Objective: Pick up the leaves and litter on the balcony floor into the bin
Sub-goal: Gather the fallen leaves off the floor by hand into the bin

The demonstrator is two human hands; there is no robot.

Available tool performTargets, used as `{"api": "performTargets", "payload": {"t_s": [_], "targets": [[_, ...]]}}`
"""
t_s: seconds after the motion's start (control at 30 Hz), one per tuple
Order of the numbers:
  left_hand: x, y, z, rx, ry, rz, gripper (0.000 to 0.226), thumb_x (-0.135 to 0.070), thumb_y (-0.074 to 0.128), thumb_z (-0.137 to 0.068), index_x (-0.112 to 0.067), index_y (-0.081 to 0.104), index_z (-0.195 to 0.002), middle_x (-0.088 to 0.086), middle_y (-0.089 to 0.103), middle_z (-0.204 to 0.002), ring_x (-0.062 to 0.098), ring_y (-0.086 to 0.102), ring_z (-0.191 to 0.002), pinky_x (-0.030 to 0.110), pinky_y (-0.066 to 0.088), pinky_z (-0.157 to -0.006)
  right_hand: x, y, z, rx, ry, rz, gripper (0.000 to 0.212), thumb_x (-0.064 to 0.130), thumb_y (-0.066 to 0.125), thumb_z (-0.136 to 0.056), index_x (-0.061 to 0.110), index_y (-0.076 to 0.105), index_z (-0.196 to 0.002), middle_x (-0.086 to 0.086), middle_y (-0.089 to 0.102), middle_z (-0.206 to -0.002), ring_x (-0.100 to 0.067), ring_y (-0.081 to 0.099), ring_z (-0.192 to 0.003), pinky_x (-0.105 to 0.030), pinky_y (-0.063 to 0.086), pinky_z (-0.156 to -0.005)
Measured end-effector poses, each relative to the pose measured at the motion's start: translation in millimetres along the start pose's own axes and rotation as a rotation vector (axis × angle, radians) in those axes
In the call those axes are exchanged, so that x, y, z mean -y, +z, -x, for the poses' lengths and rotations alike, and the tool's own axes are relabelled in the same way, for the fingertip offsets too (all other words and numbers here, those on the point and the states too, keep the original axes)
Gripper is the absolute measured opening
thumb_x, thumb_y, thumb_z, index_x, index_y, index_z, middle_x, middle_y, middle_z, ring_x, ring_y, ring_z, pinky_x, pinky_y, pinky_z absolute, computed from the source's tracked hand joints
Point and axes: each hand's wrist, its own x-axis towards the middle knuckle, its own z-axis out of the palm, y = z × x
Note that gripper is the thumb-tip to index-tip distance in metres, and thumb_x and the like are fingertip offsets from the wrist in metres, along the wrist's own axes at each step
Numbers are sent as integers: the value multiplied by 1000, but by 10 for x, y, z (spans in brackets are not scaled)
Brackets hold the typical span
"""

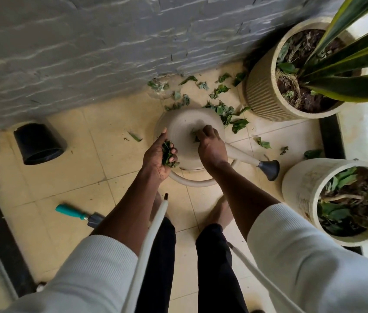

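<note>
My left hand [159,154], palm up, holds a bunch of crumpled green leaves [168,155] in a curled grip. My right hand [210,143] pinches another small clump of leaves [195,135] between fingertips and thumb, knuckles up, just to the right of the left grip. Both hands hover above a beige plastic watering can [185,129], smooth and rounded; its spout runs right from under my right hand and ends in a dark flared rose [270,169].

Loose leaves [226,111], torn and curling, lie scattered on the floor beyond and to the right of my right grip, thickest just past the can and thinning toward the wall. A few single leaves lie left of the left grip and farther right by the dark sill [331,136].

Open floor lies left of my left grip, up to a black bin [39,143], round and tipped on its side near the wall, its mouth turned toward me. To the right, room is tight: a ribbed cream planter [262,93] with stiff striped blades stands beyond my right grip, and a smooth white planter [302,188] stands nearer me, close by the rose.

A trowel with a teal handle [70,211] lies on the floor behind and left of my left forearm.

The floor [70,177] is pale yellow glazed tile with thin grout lines. The wall [88,53] ahead is rough grey stone with layered ridges.
</note>
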Motion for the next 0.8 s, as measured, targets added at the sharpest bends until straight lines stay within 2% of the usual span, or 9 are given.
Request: {"api": "performTargets", "payload": {"t_s": [0.1, 0.17, 0.27, 0.33, 0.47, 0.63, 0.8], "targets": [[-10, -1, -1, -2, 11, 4, 32, -41, 78, -77, -17, 57, -79, 0, 50, -63, 11, 43, -49, 22, 32, -35, -4, -2, -21, 15, -15, -24, 42, -2, 60, -87, 0, 55, -129, -20, 50, -129, -37, 51, -115, -46, 53, -91], [-10, 7, -6, -2, 11, 15, 30, -41, 76, -80, -18, 56, -78, 0, 51, -64, 10, 45, -50, 22, 32, -35, 26, -12, -40, -5, 54, -147, 37, -5, 52, -88, -1, 59, -124, -19, 53, -126, -36, 52, -112, -43, 51, -93], [3, 49, -10, -34, -1, 7, 28, -38, 74, -84, -18, 56, -78, -1, 52, -63, 11, 45, -50, 22, 32, -35, 103, -40, -34, -102, 245, -393, 35, -9, 48, -84, -2, 65, -113, -17, 59, -115, -34, 59, -100, -35, 51, -85], [26, 70, -20, -73, -5, -3, 26, -35, 74, -84, -16, 57, -79, 0, 52, -62, 11, 46, -48, 22, 32, -34, 164, -65, 21, -167, 256, -437, 33, -8, 47, -87, -1, 62, -116, -17, 60, -112, -33, 61, -95, -32, 51, -76], [94, 66, -18, -87, -15, 3, 24, -33, 73, -86, -14, 58, -85, 2, 53, -62, 12, 45, -47, 22, 34, -35, 176, -31, 72, -87, 138, -344, 51, -4, 45, -95, 10, 38, -144, -20, 55, -126, -30, 58, -103, -38, 56, -82], [82, -4, -12, -84, -10, 27, 23, -32, 72, -87, -14, 58, -82, 2, 53, -62, 11, 46, -47, 21, 34, -35, 126, 87, -55, 10, -7, -144, 35, -3, 50, -91, 0, 55, -126, -20, 54, -120, -37, 54, -108, -49, 54, -86], [-8, -220, -20, -70, 17, 106, 24, -33, 71, -87, -15, 57, -79, 2, 56, -60, 12, 49, -48, 23, 36, -36, 257, 99, -73, -30, 123, -180, 32, 0, 50, -93, -1, 60, -123, -18, 54, -123, -35, 54, -110, -46, 52, -92]]}}
